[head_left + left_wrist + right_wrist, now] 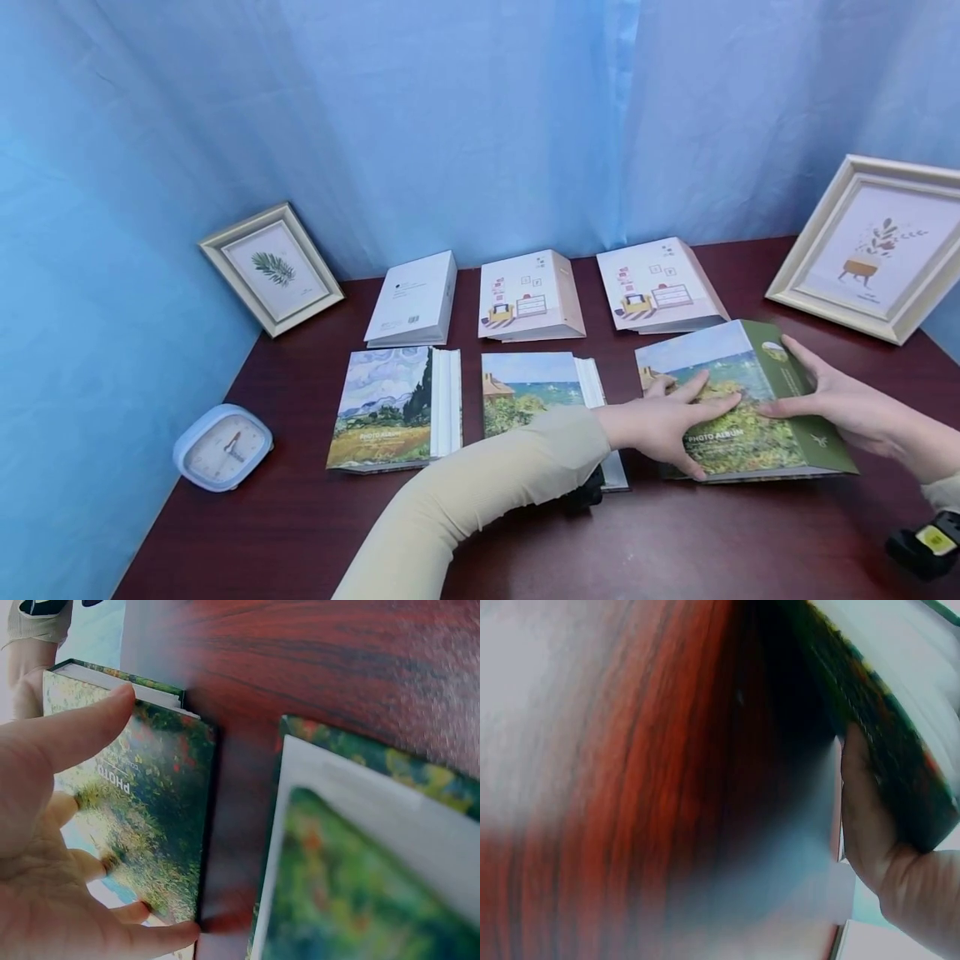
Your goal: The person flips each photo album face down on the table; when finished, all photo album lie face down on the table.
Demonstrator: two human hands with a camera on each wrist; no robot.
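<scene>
Album (757, 437) with a green spine (821, 454), lying right of centre in the frame, on the dark red surface (480, 550). Sloping along the spine from upper left to lower right, apparently carrying the long axis that way. Sitting beneath the left grip (667, 425) and just left of the right grip (832, 396) in the frame; touching both, so leaving neither nearer, but probably turning any shift on the right one, by having the spine there. Spreading the left grip wide over the front cover (165, 802), with fingers nearly straight, resting without closing round anything. Holding the spine side with the right grip, seemingly pinching; hiding most other fingers, so being unable to tell how far round. Covering part of the neighbouring album (528, 383) with the left sleeve (480, 483).
</scene>
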